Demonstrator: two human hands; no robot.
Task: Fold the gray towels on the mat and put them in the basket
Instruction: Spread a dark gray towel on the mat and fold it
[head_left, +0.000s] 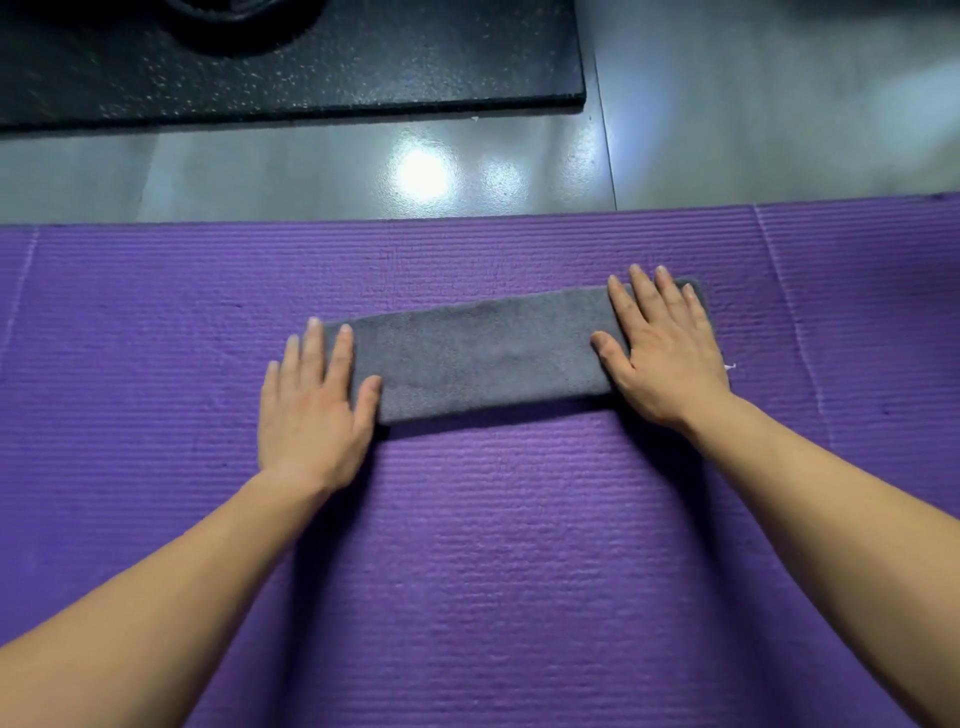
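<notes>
Two bare hands press flat on a gray towel (478, 353) that lies as a long, narrow folded strip across a purple mat (493, 545), toward the mat's far edge. The left hand (311, 410) covers the strip's left end, thumb and nearest fingers on the cloth, while its outer fingers appear to reach past the end onto the mat. The right hand (660, 353) rests on the right end, fingers pointing away from the person. Neither grip closes on anything: on both hands the fingers are straight and slightly spread, palms down against the towel. The strip sits a little askew, its right end farther from the person than its left. Both bare forearms reach in from the near corners of the view. Beyond the mat runs a glossy gray floor (311, 166) with a bright light reflection, and on it, farther off, lies a black speckled mat (311, 67).
</notes>
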